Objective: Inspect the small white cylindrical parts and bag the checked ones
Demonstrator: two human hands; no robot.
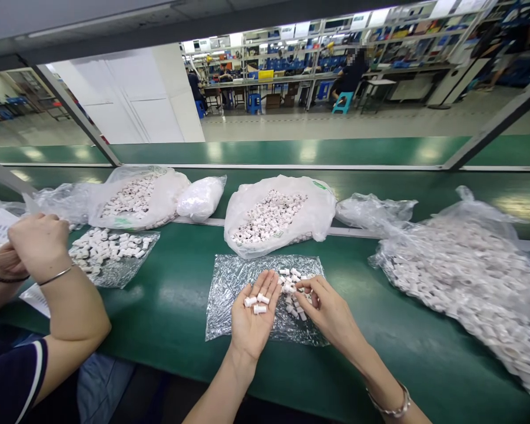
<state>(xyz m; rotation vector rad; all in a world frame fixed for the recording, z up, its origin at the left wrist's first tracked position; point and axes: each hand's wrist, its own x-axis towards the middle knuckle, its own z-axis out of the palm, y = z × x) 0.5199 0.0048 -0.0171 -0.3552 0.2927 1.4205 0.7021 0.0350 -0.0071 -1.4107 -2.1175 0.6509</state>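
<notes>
My left hand (252, 324) is held palm up with its fingers stretched out, and three short white plastic fittings (259, 309) rest on it. Thumb and fingers of my right hand (329, 309) come together in a pinch at a white plastic fitting (288, 288), just beside the left fingertips. Under both hands lies a crinkled clear plastic bag (229, 280), flat on the green table. A small heap of the same fittings (295, 307) sits on this bag, partly hidden by my hands.
An open white bag of small pieces (274, 215) stands ahead. To the right lies a large clear bag full of white pieces (463, 277). At left, a co-worker's arm (66, 288) reaches over the table, near another heap of white pieces (108, 250). A metal frame post (494, 121) rises behind.
</notes>
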